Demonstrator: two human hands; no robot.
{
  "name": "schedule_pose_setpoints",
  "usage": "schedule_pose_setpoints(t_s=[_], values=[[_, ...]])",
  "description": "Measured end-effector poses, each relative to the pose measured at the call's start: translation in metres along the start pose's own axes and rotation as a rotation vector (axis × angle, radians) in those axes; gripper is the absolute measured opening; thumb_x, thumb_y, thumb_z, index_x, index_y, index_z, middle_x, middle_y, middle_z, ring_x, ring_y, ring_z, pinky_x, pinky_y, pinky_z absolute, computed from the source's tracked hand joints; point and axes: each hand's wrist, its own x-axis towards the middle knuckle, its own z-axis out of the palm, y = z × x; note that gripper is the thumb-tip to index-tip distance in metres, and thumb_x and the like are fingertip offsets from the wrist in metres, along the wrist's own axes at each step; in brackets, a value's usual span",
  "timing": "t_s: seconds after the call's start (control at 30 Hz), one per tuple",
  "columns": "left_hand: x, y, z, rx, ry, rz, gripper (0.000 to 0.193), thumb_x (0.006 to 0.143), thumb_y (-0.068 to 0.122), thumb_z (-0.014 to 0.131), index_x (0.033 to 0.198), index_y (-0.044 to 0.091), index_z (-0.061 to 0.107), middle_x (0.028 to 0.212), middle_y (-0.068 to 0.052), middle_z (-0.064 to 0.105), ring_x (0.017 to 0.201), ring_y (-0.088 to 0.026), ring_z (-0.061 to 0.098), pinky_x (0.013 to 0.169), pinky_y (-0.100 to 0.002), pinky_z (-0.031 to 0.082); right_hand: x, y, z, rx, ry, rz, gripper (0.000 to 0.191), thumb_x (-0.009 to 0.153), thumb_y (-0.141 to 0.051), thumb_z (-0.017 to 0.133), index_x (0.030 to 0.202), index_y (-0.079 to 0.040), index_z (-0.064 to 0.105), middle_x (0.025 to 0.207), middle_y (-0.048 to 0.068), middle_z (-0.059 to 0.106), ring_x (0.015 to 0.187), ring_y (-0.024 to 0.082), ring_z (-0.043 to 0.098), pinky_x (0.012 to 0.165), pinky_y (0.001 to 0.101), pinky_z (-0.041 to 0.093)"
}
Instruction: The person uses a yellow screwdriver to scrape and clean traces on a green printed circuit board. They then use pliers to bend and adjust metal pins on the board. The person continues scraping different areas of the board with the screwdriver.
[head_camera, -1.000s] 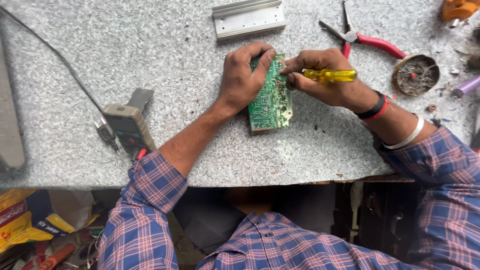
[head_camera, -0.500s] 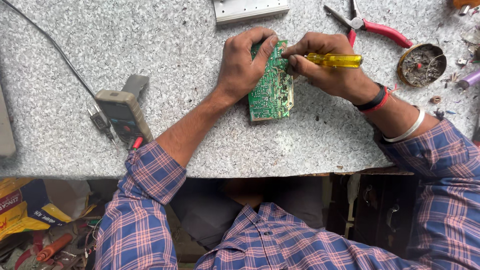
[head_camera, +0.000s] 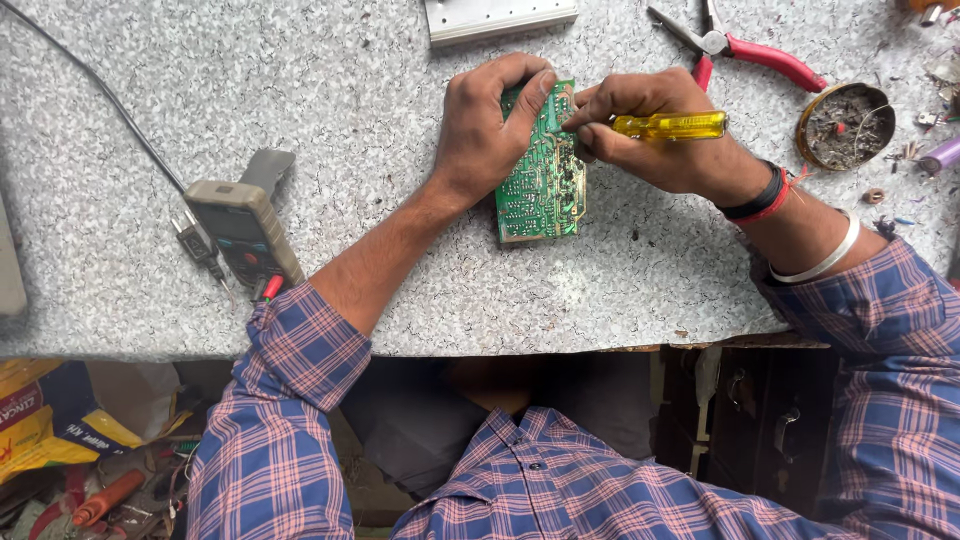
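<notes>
Head view, change: your hands and the green rectangular circuit board (head_camera: 541, 172) sit a little nearer you on the speckled grey worktop (head_camera: 330, 110) than a second ago; grip unchanged, so the same work goes on.
Left hand (head_camera: 487, 130): curled over the board's far edge, pinning it.
Right hand (head_camera: 650, 135): closed around the yellow clear-handled screwdriver (head_camera: 670, 125), tip at the board.
Container: round metal tin (head_camera: 845, 124) near the red-handled pliers (head_camera: 740, 48), holding dark debris.

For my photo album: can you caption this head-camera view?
Left hand steadies a green circuit board while right hand works a yellow-handled screwdriver on it.
</notes>
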Motion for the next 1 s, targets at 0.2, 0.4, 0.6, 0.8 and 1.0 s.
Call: schedule_pose_setpoints(t_s=[0.2, 0.4, 0.6, 0.8, 1.0], values=[[0.001, 0.001, -0.001, -0.003, 0.005, -0.035, 0.020, 0.105, 0.020, 0.066, 0.102, 0.001, 0.073, 0.090, -0.010, 0.076, 0.081, -0.020, 0.076, 0.074, -0.035, 0.058, 0.001, -0.001, 0.004, -0.041, 0.037, -0.007, 0.009, 0.104, -0.001, 0.065, 0.110, 0.005, 0.067, 0.102, 0.009, 0.073, 0.094, 0.011, 0.072, 0.085, 0.0266, 0.061], [0.001, 0.000, -0.002, -0.014, 0.017, -0.029, 0.019, 0.104, 0.019, 0.067, 0.103, 0.001, 0.073, 0.090, -0.010, 0.077, 0.081, -0.019, 0.076, 0.074, -0.034, 0.058, 0.000, -0.001, 0.009, -0.048, 0.075, 0.021, 0.014, 0.104, -0.004, 0.065, 0.115, 0.003, 0.070, 0.100, 0.008, 0.073, 0.093, 0.011, 0.073, 0.082, 0.0257, 0.062], [0.000, 0.001, -0.001, -0.018, 0.012, -0.045, 0.018, 0.104, 0.018, 0.067, 0.102, 0.001, 0.073, 0.089, -0.009, 0.077, 0.080, -0.019, 0.076, 0.073, -0.034, 0.058, 0.001, 0.001, 0.008, -0.009, 0.076, 0.026, 0.014, 0.105, -0.008, 0.066, 0.115, 0.003, 0.069, 0.104, 0.008, 0.073, 0.093, 0.010, 0.072, 0.082, 0.0248, 0.061], [0.000, 0.000, -0.002, -0.015, 0.008, -0.029, 0.018, 0.104, 0.019, 0.067, 0.102, 0.002, 0.073, 0.090, -0.009, 0.077, 0.081, -0.019, 0.076, 0.074, -0.034, 0.059, 0.004, 0.010, 0.006, 0.023, 0.102, 0.057, 0.016, 0.107, -0.011, 0.066, 0.115, 0.002, 0.069, 0.098, 0.006, 0.073, 0.087, 0.008, 0.070, 0.077, 0.0233, 0.059], [0.001, 0.000, -0.001, 0.002, 0.018, -0.024, 0.019, 0.104, 0.019, 0.067, 0.102, 0.002, 0.073, 0.091, -0.010, 0.077, 0.082, -0.020, 0.077, 0.074, -0.034, 0.059, 0.004, 0.015, 0.005, 0.056, 0.124, 0.054, 0.017, 0.108, -0.013, 0.066, 0.115, 0.002, 0.069, 0.094, 0.004, 0.073, 0.085, 0.007, 0.069, 0.076, 0.0225, 0.057]])
